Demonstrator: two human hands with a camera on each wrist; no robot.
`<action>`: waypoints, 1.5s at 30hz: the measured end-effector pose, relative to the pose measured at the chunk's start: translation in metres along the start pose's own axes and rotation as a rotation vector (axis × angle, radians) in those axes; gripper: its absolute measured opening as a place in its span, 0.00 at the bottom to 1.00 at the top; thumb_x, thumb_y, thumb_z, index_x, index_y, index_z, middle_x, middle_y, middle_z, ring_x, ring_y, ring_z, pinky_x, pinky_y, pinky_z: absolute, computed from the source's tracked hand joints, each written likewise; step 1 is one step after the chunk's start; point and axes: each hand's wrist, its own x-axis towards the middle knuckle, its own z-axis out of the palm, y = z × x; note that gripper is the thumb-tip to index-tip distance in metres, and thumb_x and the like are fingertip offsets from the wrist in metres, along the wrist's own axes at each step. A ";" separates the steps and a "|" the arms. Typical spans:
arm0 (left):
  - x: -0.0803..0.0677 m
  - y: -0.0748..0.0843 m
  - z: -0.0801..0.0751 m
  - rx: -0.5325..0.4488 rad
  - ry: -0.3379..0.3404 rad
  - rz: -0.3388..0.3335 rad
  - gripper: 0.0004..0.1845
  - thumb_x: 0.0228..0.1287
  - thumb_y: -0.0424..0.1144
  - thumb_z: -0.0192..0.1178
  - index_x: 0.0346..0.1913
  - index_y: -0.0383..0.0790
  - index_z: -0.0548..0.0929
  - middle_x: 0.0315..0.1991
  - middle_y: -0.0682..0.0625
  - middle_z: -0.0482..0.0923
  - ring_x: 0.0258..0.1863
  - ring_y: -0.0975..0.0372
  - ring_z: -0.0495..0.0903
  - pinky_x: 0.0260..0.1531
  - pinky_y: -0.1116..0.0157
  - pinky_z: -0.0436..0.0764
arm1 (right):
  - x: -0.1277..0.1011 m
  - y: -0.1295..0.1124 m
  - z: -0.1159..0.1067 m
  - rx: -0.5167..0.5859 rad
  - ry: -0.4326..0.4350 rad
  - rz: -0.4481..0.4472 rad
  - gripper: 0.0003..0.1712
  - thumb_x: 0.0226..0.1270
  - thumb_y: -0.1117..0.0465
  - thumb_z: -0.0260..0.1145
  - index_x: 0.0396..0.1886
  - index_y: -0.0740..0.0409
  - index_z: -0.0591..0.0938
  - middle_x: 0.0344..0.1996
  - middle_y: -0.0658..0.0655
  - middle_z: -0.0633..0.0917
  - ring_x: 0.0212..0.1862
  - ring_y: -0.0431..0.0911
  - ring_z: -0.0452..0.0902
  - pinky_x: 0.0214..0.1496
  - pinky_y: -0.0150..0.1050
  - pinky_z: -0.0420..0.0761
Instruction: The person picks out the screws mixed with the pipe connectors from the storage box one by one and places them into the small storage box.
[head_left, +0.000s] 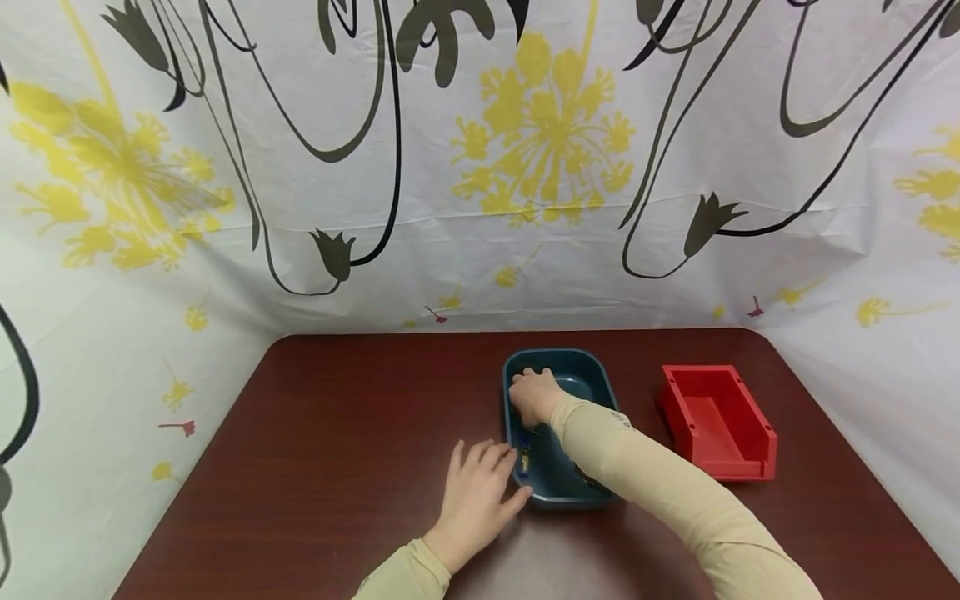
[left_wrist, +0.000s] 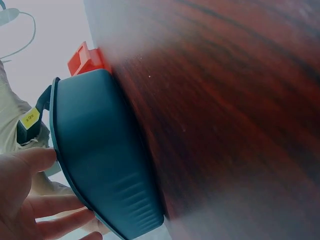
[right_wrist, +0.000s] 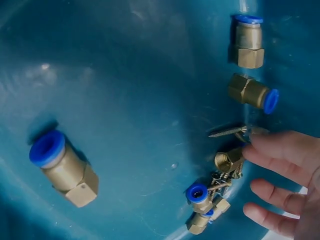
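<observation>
Two hands are shown: the left hand (head_left: 476, 498), fingers (left_wrist: 37, 157) relaxed, steadies the dark-blue plastic tray (head_left: 592, 372) on the counter (head_left: 337, 433), while the right hand (head_left: 534, 394), fingers (right_wrist: 280, 152) extended and grasping nothing, should be closed carefully around one blue-capped brass fitting (right_wrist: 229, 161) inside.

A red bin (head_left: 716, 421) sat on the dark wood table (head_left: 337, 433), over toward the right side, well apart from the left edge. It had an open front facing the near side and nothing visible inside. The left wrist view caught just a corner of it (left_wrist: 85, 59), poking up at the far end. Behind the table hung a white sheet (head_left: 480, 167) printed with big yellow flowers (head_left: 543, 125) and looping black stems. It wrapped around both sides too, and little red and yellow specks were scattered along its lower part.
</observation>
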 end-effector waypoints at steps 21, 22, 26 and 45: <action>0.000 0.001 0.002 -0.007 0.026 0.006 0.23 0.50 0.56 0.59 0.45 0.45 0.81 0.44 0.52 0.75 0.47 0.57 0.69 0.47 0.43 0.62 | 0.008 0.002 0.019 0.118 -0.013 0.034 0.11 0.42 0.60 0.73 0.29 0.52 0.82 0.46 0.56 0.74 0.48 0.53 0.66 0.49 0.54 0.66; 0.000 0.001 0.003 -0.009 0.027 0.005 0.23 0.50 0.56 0.59 0.45 0.45 0.81 0.44 0.52 0.75 0.47 0.57 0.69 0.47 0.43 0.61 | 0.006 0.002 0.018 0.117 -0.010 0.035 0.11 0.42 0.59 0.73 0.29 0.52 0.82 0.47 0.56 0.74 0.48 0.53 0.66 0.49 0.54 0.66; 0.000 0.001 0.002 -0.011 0.026 0.003 0.23 0.50 0.57 0.59 0.45 0.45 0.81 0.44 0.52 0.75 0.47 0.57 0.69 0.47 0.43 0.61 | 0.005 0.002 0.016 0.112 -0.012 0.039 0.11 0.42 0.58 0.72 0.29 0.50 0.82 0.49 0.56 0.73 0.49 0.53 0.64 0.49 0.54 0.65; -0.001 -0.001 0.003 -0.007 0.024 -0.006 0.24 0.50 0.57 0.59 0.44 0.45 0.81 0.44 0.52 0.75 0.47 0.56 0.69 0.48 0.43 0.60 | 0.018 0.004 0.030 0.082 0.006 0.045 0.22 0.40 0.51 0.73 0.38 0.54 0.82 0.53 0.57 0.70 0.51 0.52 0.62 0.49 0.53 0.65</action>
